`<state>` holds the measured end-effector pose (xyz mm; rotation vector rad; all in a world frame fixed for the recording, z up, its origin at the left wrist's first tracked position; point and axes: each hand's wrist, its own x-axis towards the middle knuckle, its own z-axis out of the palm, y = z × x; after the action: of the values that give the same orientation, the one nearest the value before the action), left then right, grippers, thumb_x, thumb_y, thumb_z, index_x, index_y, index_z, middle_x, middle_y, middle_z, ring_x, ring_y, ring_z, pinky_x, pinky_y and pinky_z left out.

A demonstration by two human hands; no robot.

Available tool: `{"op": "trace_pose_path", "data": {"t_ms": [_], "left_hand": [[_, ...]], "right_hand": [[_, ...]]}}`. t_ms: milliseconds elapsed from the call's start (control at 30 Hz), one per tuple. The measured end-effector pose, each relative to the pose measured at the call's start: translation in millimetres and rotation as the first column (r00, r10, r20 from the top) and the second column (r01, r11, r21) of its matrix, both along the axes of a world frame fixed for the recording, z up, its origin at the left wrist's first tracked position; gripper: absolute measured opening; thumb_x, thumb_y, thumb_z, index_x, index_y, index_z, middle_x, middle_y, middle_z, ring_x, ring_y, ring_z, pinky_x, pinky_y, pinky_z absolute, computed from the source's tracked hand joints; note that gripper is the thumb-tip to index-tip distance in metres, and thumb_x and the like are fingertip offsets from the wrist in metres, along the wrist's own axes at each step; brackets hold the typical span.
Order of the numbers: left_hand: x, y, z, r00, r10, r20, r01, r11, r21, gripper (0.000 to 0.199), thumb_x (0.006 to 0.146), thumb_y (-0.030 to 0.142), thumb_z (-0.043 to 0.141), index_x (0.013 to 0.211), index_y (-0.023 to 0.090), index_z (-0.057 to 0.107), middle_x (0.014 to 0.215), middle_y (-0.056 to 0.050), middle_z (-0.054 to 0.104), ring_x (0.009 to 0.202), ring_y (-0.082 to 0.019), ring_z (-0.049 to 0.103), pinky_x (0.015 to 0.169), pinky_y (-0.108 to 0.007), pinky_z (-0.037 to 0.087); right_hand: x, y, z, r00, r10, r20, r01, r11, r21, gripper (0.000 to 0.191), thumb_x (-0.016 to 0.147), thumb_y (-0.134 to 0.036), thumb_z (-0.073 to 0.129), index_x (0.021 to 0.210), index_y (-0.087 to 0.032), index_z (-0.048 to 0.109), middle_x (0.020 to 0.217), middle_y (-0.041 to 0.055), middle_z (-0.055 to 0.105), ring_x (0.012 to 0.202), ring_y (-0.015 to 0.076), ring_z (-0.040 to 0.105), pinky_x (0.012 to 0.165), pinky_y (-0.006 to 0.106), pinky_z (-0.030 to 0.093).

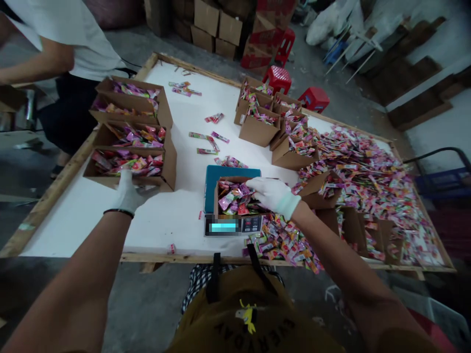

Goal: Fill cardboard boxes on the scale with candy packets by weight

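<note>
My left hand (127, 192), in a white glove, touches the near side of a filled cardboard box (168, 164) at the left; its fingertips are partly hidden at the rim. My right hand (271, 194), also gloved, rests over the right part of a small carton (216, 198) full of small colourful packets (235, 196). Its fingers are bent down among the packets, and what they hold is too small to tell. That carton stands on a teal scale (211, 176) with a lit display.
More filled boxes (259, 128) stand at the table's back middle. A large packet pile (364, 166) covers the right side, with a smaller heap (285, 242) near the front edge. Loose packets (204, 136) lie mid-table. A person (73, 44) stands at the left, beyond wooden edging (55, 184).
</note>
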<state>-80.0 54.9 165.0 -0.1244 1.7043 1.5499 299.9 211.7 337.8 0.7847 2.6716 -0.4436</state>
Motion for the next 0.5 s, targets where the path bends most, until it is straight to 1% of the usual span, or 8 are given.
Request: {"op": "trace_pose_path", "data": {"t_ms": [33,100,167,267,300,367,433,500], "left_hand": [[2,1,1.1,0.999,-0.004,0.047,0.005,1.000,-0.010,0.072,0.097,0.074,0.033,0.131,0.011,0.036,0.142,-0.021,0.049,0.122,-0.034,0.058,0.101,-0.065,0.049],[18,-5,0.6,0.989,-0.034,0.142,0.039,0.999,-0.033,0.079,0.092,0.082,0.032,0.126,0.011,0.041,0.138,-0.021,0.050,0.119,-0.037,0.060,0.102,-0.067,0.048],[45,-19,-4.3,0.974,-0.079,0.214,0.095,0.994,-0.063,0.071,0.093,0.077,0.038,0.118,0.012,0.048,0.129,-0.020,0.055,0.111,-0.035,0.065,0.101,-0.066,0.049],[94,-47,-18.6,0.951,-0.130,0.280,0.165,0.980,-0.107,0.047,0.094,0.060,0.051,0.106,0.014,0.056,0.113,-0.015,0.061,0.093,-0.027,0.069,0.095,-0.056,0.056],[109,-56,-23.8,0.946,-0.139,0.293,0.179,0.977,-0.115,0.044,0.093,0.057,0.055,0.104,0.015,0.058,0.109,-0.015,0.063,0.089,-0.026,0.069,0.091,-0.052,0.058],[135,-71,-32.7,0.938,-0.150,0.314,0.196,0.973,-0.123,0.043,0.088,0.056,0.063,0.102,0.016,0.060,0.105,-0.014,0.065,0.086,-0.025,0.070,0.084,-0.046,0.060],[154,-80,-38.7,0.932,-0.154,0.329,0.204,0.971,-0.126,0.046,0.085,0.058,0.067,0.102,0.016,0.061,0.105,-0.015,0.067,0.087,-0.026,0.071,0.081,-0.043,0.060],[168,-85,-42.5,0.927,-0.160,0.340,0.212,0.969,-0.123,0.046,0.084,0.058,0.069,0.102,0.016,0.063,0.106,-0.016,0.068,0.089,-0.026,0.071,0.080,-0.042,0.059]], "right_hand": [[-9,-1,-6.9,0.998,0.015,0.067,-0.015,1.000,0.004,0.051,0.094,-0.020,0.053,0.145,-0.020,0.059,0.143,0.0125,0.062,0.127,0.0272,0.063,0.108,0.038,0.050],[-22,-2,-21.1,0.989,0.027,0.143,-0.030,0.999,0.022,0.061,0.092,-0.021,0.056,0.152,-0.023,0.050,0.146,0.0137,0.058,0.123,0.0293,0.065,0.099,0.039,0.054],[-27,-3,-33.0,0.989,0.022,0.147,-0.028,0.999,0.035,0.058,0.091,-0.018,0.054,0.149,-0.023,0.053,0.143,0.0142,0.060,0.118,0.0287,0.067,0.094,0.038,0.055],[-21,0,-40.1,0.996,0.025,0.089,-0.027,0.999,0.025,0.044,0.092,-0.014,0.049,0.132,-0.021,0.066,0.132,0.0114,0.068,0.117,0.0249,0.067,0.098,0.034,0.053],[-16,2,-38.8,0.999,0.024,0.037,-0.024,1.000,0.012,0.041,0.092,-0.013,0.049,0.127,-0.021,0.068,0.129,0.0102,0.069,0.118,0.0236,0.067,0.101,0.033,0.052],[-2,6,-31.2,0.991,0.003,-0.132,-0.006,1.000,-0.027,0.038,0.089,-0.011,0.050,0.118,-0.020,0.071,0.123,0.0088,0.072,0.117,0.0215,0.067,0.104,0.031,0.050],[16,10,-17.8,0.940,-0.074,-0.333,0.059,0.997,-0.055,0.035,0.085,-0.010,0.050,0.110,-0.019,0.073,0.115,0.0084,0.075,0.110,0.0209,0.068,0.103,0.032,0.052],[40,15,-0.9,0.860,-0.183,-0.477,0.184,0.982,-0.044,0.032,0.084,-0.013,0.050,0.105,-0.018,0.074,0.107,0.0087,0.077,0.103,0.0220,0.070,0.100,0.035,0.054]]}}
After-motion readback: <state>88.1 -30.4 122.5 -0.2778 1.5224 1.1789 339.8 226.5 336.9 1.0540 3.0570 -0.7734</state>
